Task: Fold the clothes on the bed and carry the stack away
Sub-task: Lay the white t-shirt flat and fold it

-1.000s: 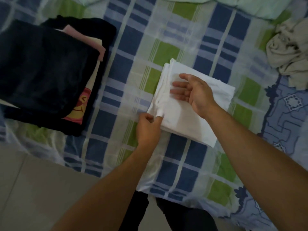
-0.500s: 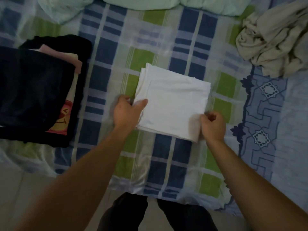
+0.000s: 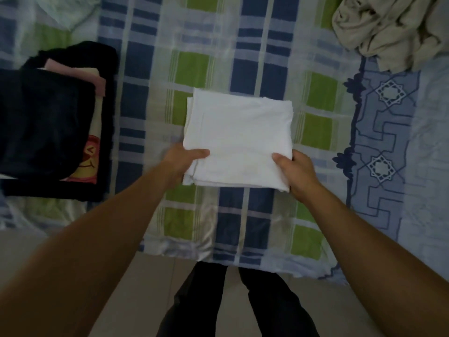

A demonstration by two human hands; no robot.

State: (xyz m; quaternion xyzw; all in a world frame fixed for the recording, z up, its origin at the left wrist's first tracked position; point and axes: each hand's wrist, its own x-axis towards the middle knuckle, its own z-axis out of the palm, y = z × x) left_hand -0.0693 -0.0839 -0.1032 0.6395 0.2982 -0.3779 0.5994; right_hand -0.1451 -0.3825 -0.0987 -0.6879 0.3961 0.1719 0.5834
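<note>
At centre frame, folded white garment [image 3: 239, 139] lies flat on the bed [image 3: 252, 215], over the checked blue-and-green sheet. Left hand [image 3: 181, 159] grips its lower-left edge, thumb on top, fingers hidden beneath the cloth. Right hand [image 3: 295, 171] grips the lower-right corner likewise, thumb on top. Stack of folded dark clothes [image 3: 46, 132] sits at left of frame, well apart from the garment. Crumpled beige garment [image 3: 388, 27] lies unfolded at upper right.

A plaid blue, green and white bedsheet [image 3: 252, 57] covers the bed above a pale floor [image 3: 29, 242].
</note>
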